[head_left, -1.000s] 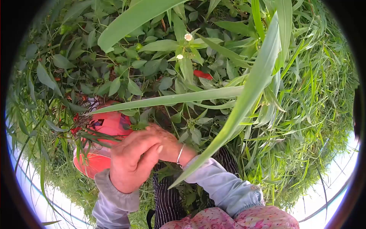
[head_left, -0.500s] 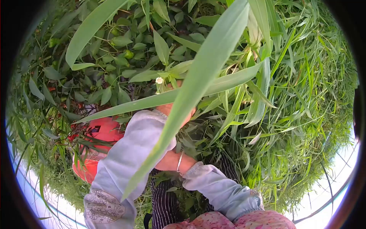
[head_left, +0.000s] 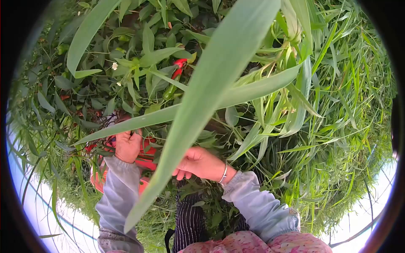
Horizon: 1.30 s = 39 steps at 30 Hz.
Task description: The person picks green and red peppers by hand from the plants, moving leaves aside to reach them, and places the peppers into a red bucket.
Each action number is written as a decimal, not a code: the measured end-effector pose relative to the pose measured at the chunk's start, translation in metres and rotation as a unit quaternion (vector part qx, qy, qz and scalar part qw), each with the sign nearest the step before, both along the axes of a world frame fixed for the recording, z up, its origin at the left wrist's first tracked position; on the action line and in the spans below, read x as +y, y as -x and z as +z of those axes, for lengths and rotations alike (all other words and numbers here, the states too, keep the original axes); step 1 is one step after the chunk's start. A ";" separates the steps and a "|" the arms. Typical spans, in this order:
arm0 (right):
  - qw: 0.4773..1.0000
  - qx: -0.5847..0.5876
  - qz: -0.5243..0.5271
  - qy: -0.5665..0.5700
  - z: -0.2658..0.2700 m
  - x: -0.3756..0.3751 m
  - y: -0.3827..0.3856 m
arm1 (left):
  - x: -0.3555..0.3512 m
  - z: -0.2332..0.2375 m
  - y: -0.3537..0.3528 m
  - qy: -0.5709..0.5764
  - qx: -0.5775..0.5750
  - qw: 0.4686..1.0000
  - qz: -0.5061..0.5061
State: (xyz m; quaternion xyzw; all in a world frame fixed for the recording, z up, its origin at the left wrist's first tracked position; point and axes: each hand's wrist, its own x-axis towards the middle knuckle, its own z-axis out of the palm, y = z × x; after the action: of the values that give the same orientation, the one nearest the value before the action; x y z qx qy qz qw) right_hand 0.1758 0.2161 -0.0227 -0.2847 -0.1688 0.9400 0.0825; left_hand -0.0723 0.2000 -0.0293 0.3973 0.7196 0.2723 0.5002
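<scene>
The red bucket point(head_left: 147, 161) is sitting low on the left among the plants, half hidden by leaves and tilting its mouth toward the person. The left hand point(head_left: 128, 145) is lying over its rim, back up, with the fingers curling down inside; I cannot tell whether they are holding anything. The right hand point(head_left: 197, 162) is hovering just beside the bucket, at the edge of a broad leaf point(head_left: 211, 84) that is crossing the whole view. Its fingers are folding loosely toward the palm, and whether they are pinching something is not showing. A bracelet point(head_left: 224, 173) is circling that wrist.

To my eye, the work at the bucket is going best with the left hand well inside the mouth, so that nothing is slipping into the grass, and with the broad leaf being pushed aside so that it is not blocking the eyes.

Further out, a red pepper point(head_left: 179, 64) is hanging in the foliage above, well apart from both hands.
</scene>
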 end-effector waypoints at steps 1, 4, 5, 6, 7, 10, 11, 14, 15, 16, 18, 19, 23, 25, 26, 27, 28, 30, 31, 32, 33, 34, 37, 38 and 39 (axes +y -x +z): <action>0.998 0.021 -0.051 0.023 0.005 0.004 -0.002 | -0.001 0.000 0.004 -0.004 -0.011 1.000 -0.002; 0.978 -0.043 -0.200 0.048 0.010 0.015 -0.002 | 0.022 0.024 -0.010 0.026 -0.026 0.996 -0.082; 0.978 -0.084 -0.191 0.014 0.007 0.017 -0.004 | 0.025 0.030 -0.017 0.031 -0.012 0.994 -0.107; 0.983 -0.129 -0.127 -0.004 0.004 0.012 0.002 | 0.026 0.035 -0.023 0.037 0.002 0.990 -0.133; 0.987 -0.132 -0.090 -0.030 0.005 0.006 0.008 | 0.026 0.038 -0.030 0.043 0.016 0.986 -0.160; 0.946 -0.172 -0.004 -0.276 -0.003 -0.014 0.025 | 0.009 0.028 -0.024 0.104 -0.059 0.991 -0.067; 0.908 -0.202 0.006 -0.366 -0.007 -0.021 0.028 | 0.001 0.026 -0.023 0.101 -0.021 0.991 -0.080; 0.852 -0.244 0.034 -0.461 0.004 -0.030 0.034 | -0.007 0.022 -0.019 0.096 -0.063 0.993 -0.028; 0.846 -0.253 0.043 -0.468 0.010 -0.030 0.035 | -0.005 0.022 -0.019 0.092 -0.104 0.990 0.005; 0.844 -0.253 0.075 -0.466 0.016 -0.029 0.036 | -0.009 0.026 -0.025 0.033 0.021 0.997 -0.069; 0.838 -0.246 0.090 -0.478 0.011 -0.035 0.036 | 0.005 0.048 -0.027 0.141 0.112 0.968 -0.177; 0.835 -0.243 0.095 -0.485 0.010 -0.036 0.036 | 0.007 0.053 -0.027 0.166 0.146 0.953 -0.206; 0.828 -0.249 0.086 -0.496 0.011 -0.035 0.036 | -0.013 0.072 -0.023 0.211 0.232 0.884 -0.348; 0.817 -0.263 0.073 -0.508 0.006 -0.037 0.037 | -0.019 0.085 -0.024 0.232 0.240 0.887 -0.318; 0.819 -0.265 0.077 -0.503 0.006 -0.037 0.036 | -0.009 0.099 -0.033 0.239 0.265 0.892 -0.278; 0.823 -0.265 0.082 -0.496 0.007 -0.038 0.036 | -0.002 0.109 -0.041 0.249 0.288 0.894 -0.236; 0.826 -0.263 0.086 -0.491 0.008 -0.038 0.037 | 0.003 0.109 -0.042 0.177 0.289 0.925 -0.171; 0.828 -0.259 0.109 -0.485 0.011 -0.036 0.040 | 0.037 0.108 -0.061 -0.024 0.257 0.930 -0.261; 0.829 -0.257 0.121 -0.483 0.013 -0.035 0.041 | 0.055 0.105 -0.076 -0.125 0.236 0.916 -0.301; 0.821 -0.246 0.137 -0.496 0.013 -0.034 0.042 | 0.070 0.099 -0.094 -0.151 0.262 0.879 -0.369; 0.813 -0.236 0.154 -0.510 0.012 -0.033 0.041 | 0.083 0.091 -0.111 -0.176 0.287 0.836 -0.433; 0.805 -0.226 0.171 -0.521 0.012 -0.034 0.041 | 0.086 0.072 -0.123 -0.118 0.378 0.795 -0.460; 0.792 -0.221 0.173 -0.542 0.002 -0.049 0.048 | 0.090 0.016 -0.122 -0.023 0.485 0.725 -0.488; 0.809 -0.227 0.139 -0.524 0.000 -0.055 0.050 | 0.089 0.007 -0.117 -0.005 0.494 0.716 -0.493; 0.804 -0.220 0.160 -0.529 0.003 -0.053 0.049 | 0.085 0.007 -0.114 0.001 0.489 0.723 -0.488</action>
State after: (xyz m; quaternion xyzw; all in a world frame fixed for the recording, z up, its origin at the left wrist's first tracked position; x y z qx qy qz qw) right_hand 0.1270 0.1635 -0.0198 -0.3647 -0.6971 0.6167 0.0293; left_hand 0.0413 0.2849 -0.0227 0.7709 0.5714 -0.2426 0.1430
